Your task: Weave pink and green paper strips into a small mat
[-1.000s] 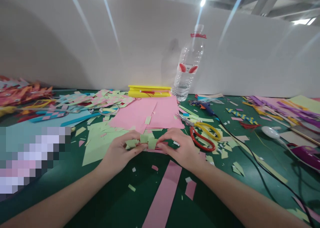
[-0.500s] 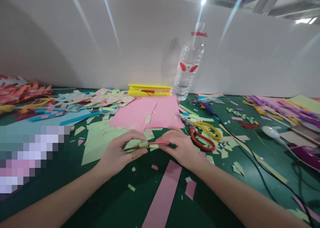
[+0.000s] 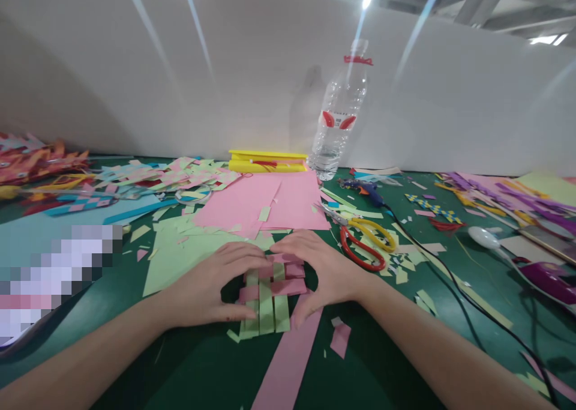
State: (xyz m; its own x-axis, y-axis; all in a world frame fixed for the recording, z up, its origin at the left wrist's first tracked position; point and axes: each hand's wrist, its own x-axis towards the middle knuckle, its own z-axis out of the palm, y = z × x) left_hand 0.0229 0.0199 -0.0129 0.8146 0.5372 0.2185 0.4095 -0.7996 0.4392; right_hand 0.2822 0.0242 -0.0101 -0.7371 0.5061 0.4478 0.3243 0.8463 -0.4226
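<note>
Woven piece (image 3: 266,307), green strips crossed by pink, on the desk (image 3: 193,362) at mid-width, well in from the far edge. Left hand (image 3: 218,287) curved, thumb and fingers spread round the left side, thumb tip on the outer green strip. Right hand (image 3: 328,272) arched wide, fingers at the piece's far side; firmness of hold can't be told. Light, even pressure should square the strips without creasing the loose ends. Bare room toward the near edge, crossed by a long pink strip (image 3: 288,362). Rightward, scissors (image 3: 363,242) and scraps crowd the way.
</note>
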